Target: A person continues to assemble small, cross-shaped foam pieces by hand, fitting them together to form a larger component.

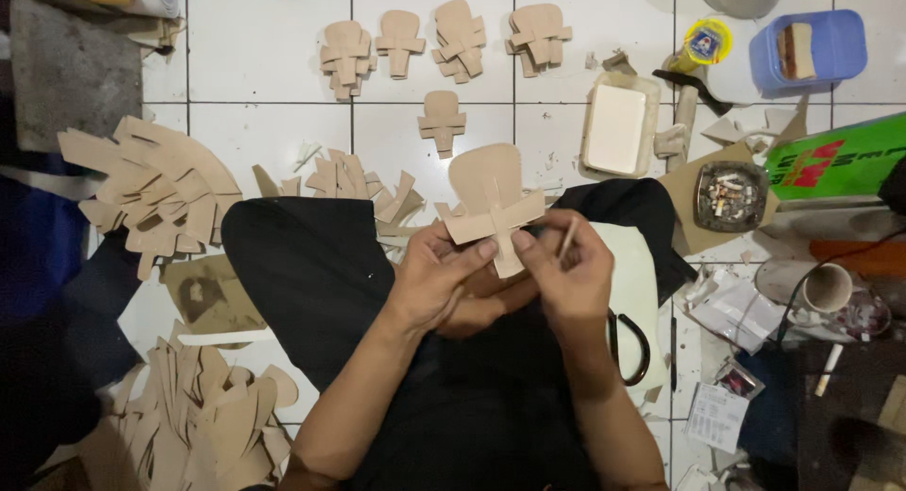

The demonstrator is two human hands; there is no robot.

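White tiled floor [264, 47], left hand [436, 276], right hand [566, 274] gripping cardboard cutout [491, 203]

The right hand [566, 269] hides the cardboard cutout's [491, 203] lower stem (its thin stick too blurred to identify).

Bright overhead light on tiles, dim edges (corners dark).

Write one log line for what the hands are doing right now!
left hand: holds cardboard cutout | right hand: pinches cutout, thin stick between fingers | finished cutouts: rows on tiled floor | scissors: beside right forearm
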